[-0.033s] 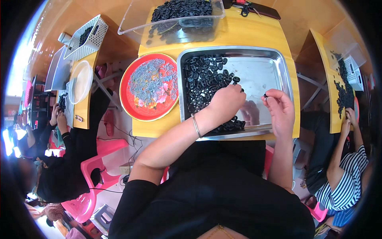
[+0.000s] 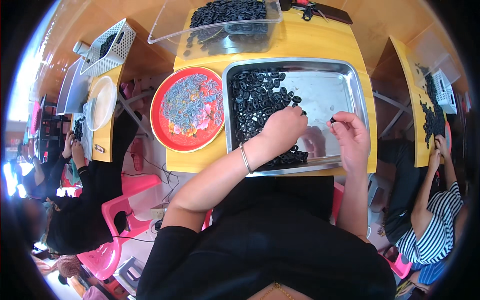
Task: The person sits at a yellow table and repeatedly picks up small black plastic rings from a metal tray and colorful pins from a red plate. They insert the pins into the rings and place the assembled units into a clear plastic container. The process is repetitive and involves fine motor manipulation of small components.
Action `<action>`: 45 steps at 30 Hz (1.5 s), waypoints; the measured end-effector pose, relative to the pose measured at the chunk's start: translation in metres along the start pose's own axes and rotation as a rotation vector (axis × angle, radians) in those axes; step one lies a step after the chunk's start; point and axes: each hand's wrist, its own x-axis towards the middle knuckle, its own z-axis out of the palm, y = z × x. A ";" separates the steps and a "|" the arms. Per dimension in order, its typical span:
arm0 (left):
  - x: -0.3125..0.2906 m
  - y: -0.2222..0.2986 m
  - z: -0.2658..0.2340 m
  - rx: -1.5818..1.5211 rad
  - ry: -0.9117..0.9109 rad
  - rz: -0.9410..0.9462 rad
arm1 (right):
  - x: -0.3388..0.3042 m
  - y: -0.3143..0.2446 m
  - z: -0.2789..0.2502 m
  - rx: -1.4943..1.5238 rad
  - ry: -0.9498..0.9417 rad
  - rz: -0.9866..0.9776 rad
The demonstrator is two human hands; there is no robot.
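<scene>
A steel tray (image 2: 356,100) lies on the yellow table, its left part heaped with small black two-holed oval pieces (image 2: 255,97). Over the tray's middle, my left hand (image 2: 285,129) is closed, with its fingers bent down beside the heap. A dark bit shows at its fingertips, mostly hidden. At the tray's right side my right hand (image 2: 352,137) is raised, thumb and forefinger pinching a small black piece (image 2: 332,120). Left of the tray sits a round red flowered plate (image 2: 172,134) with many small grey, screw-like metal pieces (image 2: 185,100).
Behind the tray stands a clear plastic bin (image 2: 172,36) of black pieces. Scissors (image 2: 308,11) lie at the far edge. Co-workers handle black pieces at side tables, left (image 2: 102,145) and right (image 2: 420,150). A pink chair (image 2: 112,235) stands lower left.
</scene>
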 end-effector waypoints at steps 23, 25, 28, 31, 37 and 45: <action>-0.096 -0.001 -0.040 -1.767 0.513 -0.334 | -0.014 -0.001 0.076 -0.035 -0.347 0.051; -0.098 -0.001 -0.040 -1.761 0.514 -0.333 | -0.015 0.001 0.078 -0.053 -0.345 0.029; -0.099 -0.002 -0.039 -1.738 0.516 -0.328 | -0.015 0.001 0.077 -0.111 -0.348 0.012; -0.100 -0.001 -0.039 -1.689 0.519 -0.318 | -0.016 0.002 0.078 -0.141 -0.352 -0.004; -0.102 0.001 -0.037 -1.674 0.537 -0.291 | -0.018 -0.001 0.085 -0.028 -0.318 0.101; -0.105 0.000 -0.040 -1.665 0.511 -0.321 | -0.016 -0.001 0.083 -0.056 -0.369 0.150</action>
